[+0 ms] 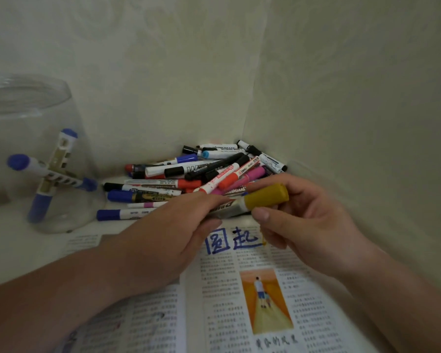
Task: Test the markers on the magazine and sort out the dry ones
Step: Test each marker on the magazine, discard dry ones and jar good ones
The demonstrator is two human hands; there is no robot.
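A marker with a white barrel (228, 210) and a mustard-yellow cap (266, 196) lies level between my hands, above the open magazine (239, 301). My left hand (163, 240) grips the barrel. My right hand (306, 225) pinches the yellow cap with thumb and fingers; the cap sits on the barrel's end. Blue handwritten characters (231, 240) and a small yellow mark (264, 242) show on the page under my hands. Behind them, a heap of markers (204, 171) in black, red, blue and pink fills the corner.
A clear glass jar (33, 154) at the left holds two blue-capped markers (49, 174). Wallpapered walls meet in a corner right behind the heap. More loose markers lie on the white surface between jar and magazine.
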